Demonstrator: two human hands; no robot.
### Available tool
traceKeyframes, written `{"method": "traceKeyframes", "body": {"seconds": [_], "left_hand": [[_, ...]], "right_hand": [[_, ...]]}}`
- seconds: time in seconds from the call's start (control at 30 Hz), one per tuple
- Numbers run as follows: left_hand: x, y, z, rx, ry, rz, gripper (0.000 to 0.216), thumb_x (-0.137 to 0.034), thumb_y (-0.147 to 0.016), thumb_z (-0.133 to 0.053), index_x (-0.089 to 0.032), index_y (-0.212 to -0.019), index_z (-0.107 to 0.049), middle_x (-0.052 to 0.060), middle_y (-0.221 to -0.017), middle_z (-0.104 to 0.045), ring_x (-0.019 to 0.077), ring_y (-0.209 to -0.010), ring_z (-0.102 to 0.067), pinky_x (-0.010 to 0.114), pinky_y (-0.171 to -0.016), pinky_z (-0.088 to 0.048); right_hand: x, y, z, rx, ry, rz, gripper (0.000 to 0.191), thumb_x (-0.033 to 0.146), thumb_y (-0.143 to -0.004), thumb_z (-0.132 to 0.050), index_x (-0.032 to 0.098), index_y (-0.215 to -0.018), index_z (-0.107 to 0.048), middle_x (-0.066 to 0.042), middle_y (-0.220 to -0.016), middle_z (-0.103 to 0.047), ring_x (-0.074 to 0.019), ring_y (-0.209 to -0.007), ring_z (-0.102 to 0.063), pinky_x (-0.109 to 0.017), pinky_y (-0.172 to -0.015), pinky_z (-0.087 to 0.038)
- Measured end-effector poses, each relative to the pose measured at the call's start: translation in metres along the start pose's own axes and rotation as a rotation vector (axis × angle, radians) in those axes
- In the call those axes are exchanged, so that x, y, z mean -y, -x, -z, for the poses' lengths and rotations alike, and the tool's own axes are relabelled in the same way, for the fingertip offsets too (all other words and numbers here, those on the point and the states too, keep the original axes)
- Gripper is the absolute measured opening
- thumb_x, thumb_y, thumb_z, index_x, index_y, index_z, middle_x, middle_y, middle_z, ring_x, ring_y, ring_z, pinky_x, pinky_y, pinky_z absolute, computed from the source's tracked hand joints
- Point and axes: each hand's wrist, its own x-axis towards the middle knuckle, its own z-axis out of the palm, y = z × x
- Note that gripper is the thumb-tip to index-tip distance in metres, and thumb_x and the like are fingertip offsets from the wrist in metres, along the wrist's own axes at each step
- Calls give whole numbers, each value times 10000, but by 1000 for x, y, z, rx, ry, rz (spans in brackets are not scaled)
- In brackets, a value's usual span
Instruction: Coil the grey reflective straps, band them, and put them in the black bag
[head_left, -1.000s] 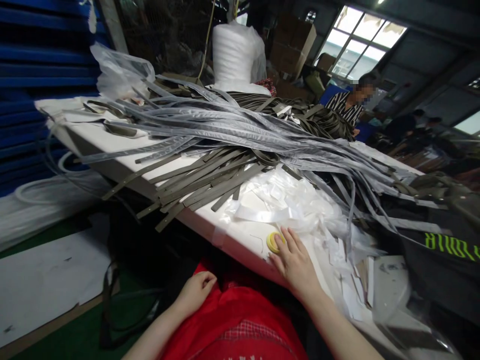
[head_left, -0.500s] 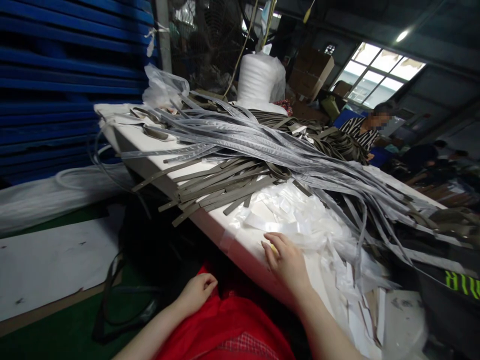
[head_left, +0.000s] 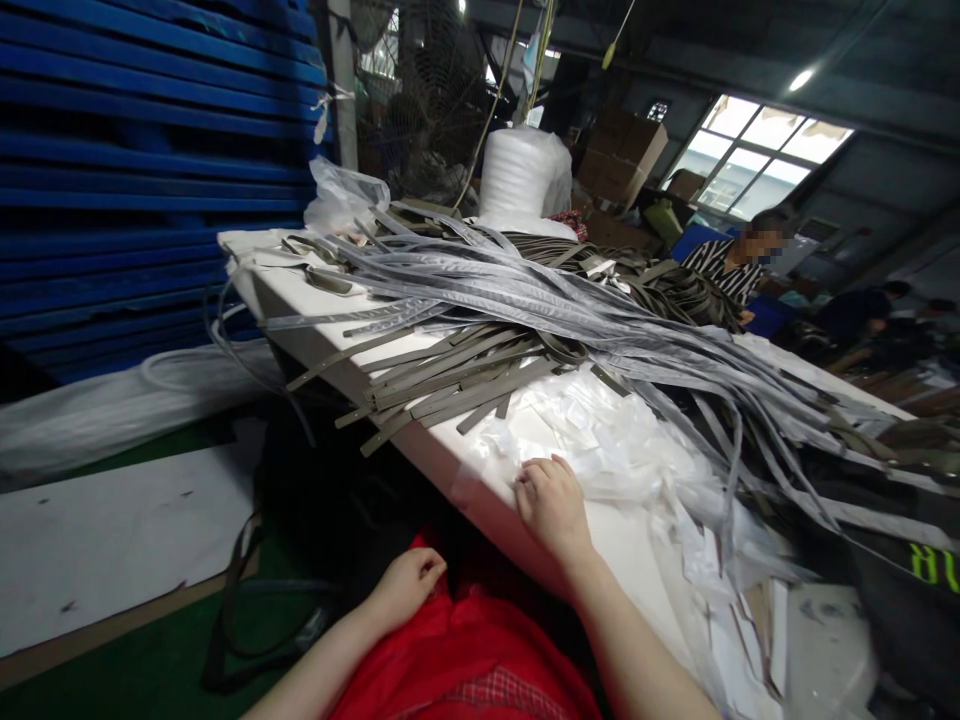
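Observation:
My left hand [head_left: 409, 585] rests by the red cloth [head_left: 480, 650] over my lap, its fingers curled and nothing visible in them. My right hand [head_left: 553, 508] is at the near edge of the white table [head_left: 480, 490], fingers bent down and in. Whatever its fingers cover is hidden from me. Crumpled clear plastic wrappers [head_left: 600, 430] lie just beyond this hand. Farther back, dark grey-brown straps [head_left: 457, 375] fan out with their ends over the edge. Across them runs a long bundle of straps in clear plastic sleeves [head_left: 510, 290].
Blue stacked pallets [head_left: 157, 150] stand at the left. A white foam roll [head_left: 517, 175] is at the table's far side, with a fan [head_left: 420, 110] behind. A co-worker in a striped top [head_left: 724, 265] is across the table. Cardboard pieces [head_left: 761, 620] lie at right.
My right hand has drawn slightly left and its fingers have curled in. The small yellow thing seen at its fingers is now hidden. My left hand keeps its pose; the view has shifted slightly.

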Motion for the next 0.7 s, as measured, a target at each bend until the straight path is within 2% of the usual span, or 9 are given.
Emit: {"method": "traceKeyframes", "body": {"seconds": [0.13, 0.27, 0.33, 0.43, 0.53, 0.63, 0.7], "left_hand": [[-1, 1, 0, 5, 12, 13, 247, -297, -878, -426, -185, -762, -613, 29, -729, -686, 178, -693, -651, 259, -670, -463], [-2, 2, -1, 4, 26, 18, 260, -318, -886, -418, -184, -773, -610, 25, -697, -677, 180, -671, -654, 262, -651, -471], [-3, 2, -1, -2, 26, 19, 262, -318, -883, -421, -186, -767, -615, 24, -688, -672, 185, -677, -655, 266, -651, -474], [-2, 2, -1, -10, 23, 19, 263, -307, -880, -421, -187, -758, -620, 23, -684, -669, 186, -689, -657, 267, -655, -477], [-3, 2, -1, -16, 13, 12, 251, -288, -876, -423, -184, -768, -625, 25, -695, -675, 185, -697, -658, 267, -662, -479], [-6, 3, 0, -28, -12, -5, 244, -261, -868, -424, -181, -759, -627, 28, -696, -678, 185, -685, -651, 272, -664, -480], [-11, 6, 2, -45, -37, -28, 243, -250, -863, -433, -183, -737, -629, 34, -713, -683, 194, -715, -650, 283, -692, -483]], "right_hand": [[-3, -3, 4, 48, -34, -32, 130, 159, -861, -490, 175, -863, -619, -32, -805, -698, -166, -780, -632, -366, -1073, -296], [-7, -13, 6, 128, 92, -112, 327, 121, -842, -476, 118, -1147, -595, -122, -991, -705, -218, -911, -640, -363, -971, -360], [-9, -18, 8, 204, 171, -149, 294, 126, -836, -497, 123, -1095, -636, -142, -971, -690, -247, -911, -634, -366, -878, -391], [-10, -21, 11, 276, 220, -128, 198, 145, -869, -493, 152, -856, -690, -123, -857, -671, -246, -848, -626, -368, -825, -392], [-10, -20, 16, 240, 206, -96, 205, 172, -879, -503, 155, -787, -686, -118, -834, -660, -244, -853, -613, -378, -852, -394], [-7, -15, 26, 114, 129, -45, 115, 176, -846, -545, 153, -831, -656, -126, -979, -663, -252, -979, -595, -407, -990, -347], [-4, -10, 36, 47, 65, -7, 111, 173, -869, -511, 156, -877, -621, -123, -1036, -663, -241, -1015, -595, -416, -1037, -313]]}}
